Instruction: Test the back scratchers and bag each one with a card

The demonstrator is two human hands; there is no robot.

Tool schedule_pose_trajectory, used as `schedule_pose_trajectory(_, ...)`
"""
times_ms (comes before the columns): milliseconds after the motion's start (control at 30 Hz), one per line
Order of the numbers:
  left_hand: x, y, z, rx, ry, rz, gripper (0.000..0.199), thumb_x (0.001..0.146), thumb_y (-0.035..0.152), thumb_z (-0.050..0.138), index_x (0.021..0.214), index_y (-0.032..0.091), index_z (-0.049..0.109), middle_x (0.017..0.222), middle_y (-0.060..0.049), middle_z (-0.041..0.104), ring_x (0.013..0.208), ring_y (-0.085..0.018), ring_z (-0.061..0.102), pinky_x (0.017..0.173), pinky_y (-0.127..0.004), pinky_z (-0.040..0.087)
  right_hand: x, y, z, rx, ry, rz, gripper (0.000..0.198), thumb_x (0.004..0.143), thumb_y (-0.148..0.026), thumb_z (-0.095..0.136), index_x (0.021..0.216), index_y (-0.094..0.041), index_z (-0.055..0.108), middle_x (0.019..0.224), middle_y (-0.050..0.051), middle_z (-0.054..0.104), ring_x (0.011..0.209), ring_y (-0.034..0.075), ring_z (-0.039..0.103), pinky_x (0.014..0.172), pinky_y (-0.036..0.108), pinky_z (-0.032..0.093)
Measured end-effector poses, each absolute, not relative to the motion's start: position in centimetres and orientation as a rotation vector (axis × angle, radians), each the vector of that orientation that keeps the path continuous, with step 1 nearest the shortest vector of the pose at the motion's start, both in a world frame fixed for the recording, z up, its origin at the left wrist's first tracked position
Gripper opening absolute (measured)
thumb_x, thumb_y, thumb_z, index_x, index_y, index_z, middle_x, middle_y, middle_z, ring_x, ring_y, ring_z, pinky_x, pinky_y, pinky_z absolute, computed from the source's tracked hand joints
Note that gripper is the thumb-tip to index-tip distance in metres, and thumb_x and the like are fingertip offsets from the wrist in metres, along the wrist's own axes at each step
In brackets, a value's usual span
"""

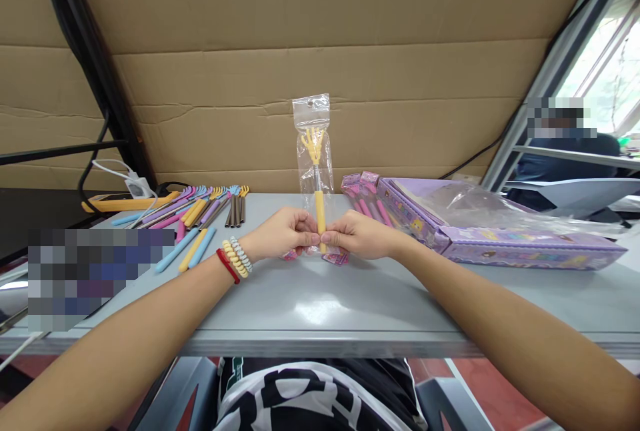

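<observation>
A yellow back scratcher (320, 207) with a hand-shaped head and a metal shaft stands upright inside a clear plastic bag (313, 114). My left hand (295, 231) pinches the lower end of the bagged scratcher from one side. From the other side, my right hand (353, 234) pinches it too, the fingertips of both hands nearly meeting at the yellow handle. Pink printed pieces (336, 258) lie on the table under the hands, partly hidden by them.
Loose back scratchers and handles (200, 207) in several colours lie at the left. Pink packaged scratchers (367, 197) rest beside an open purple box (525, 247) with clear plastic bags (480, 203) on it. A white charger (139, 184) sits back left. Cardboard (320, 71) walls the rear. A person (565, 157) is at far right.
</observation>
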State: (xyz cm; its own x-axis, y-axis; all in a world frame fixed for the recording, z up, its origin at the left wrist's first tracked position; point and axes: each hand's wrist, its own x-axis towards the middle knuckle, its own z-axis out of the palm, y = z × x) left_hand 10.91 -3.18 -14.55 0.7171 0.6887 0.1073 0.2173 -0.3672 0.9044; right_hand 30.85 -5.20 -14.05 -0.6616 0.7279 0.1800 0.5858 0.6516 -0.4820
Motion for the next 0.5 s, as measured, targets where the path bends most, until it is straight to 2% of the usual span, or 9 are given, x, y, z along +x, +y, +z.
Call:
schedule_pose_trajectory(200, 10.83, -3.02, -14.69, 1.992, 0.685, 0.576, 0.035, 0.073, 0.045, 0.068, 0.079, 0.012, 0.058, 0.062, -0.001, 0.06, 0.048, -0.007, 0.047, 0.041, -0.019, 0.034, 30.68, -5.45, -13.83, -1.041, -2.543, 0.52, 0.05, 0.089, -0.053, 0.038, 0.059, -0.015, 0.048, 0.048, -0.004, 0.034, 0.047, 0.007, 0.026, 0.047, 0.023, 0.024)
schedule_pose_trajectory(500, 10.95, -3.33, -14.38, 1.992, 0.781, 0.582, 0.031, 0.071, 0.041, 0.07, 0.07, 0.014, 0.054, 0.058, -0.001, 0.059, 0.043, -0.007, 0.045, 0.04, -0.02, 0.034, 30.74, -5.26, -14.06, -1.017, -2.53, 0.537, 0.049, 0.088, -0.052, 0.042, 0.054, -0.017, 0.038, 0.049, -0.005, 0.028, 0.047, 0.006, 0.023, 0.045, 0.022, 0.021)
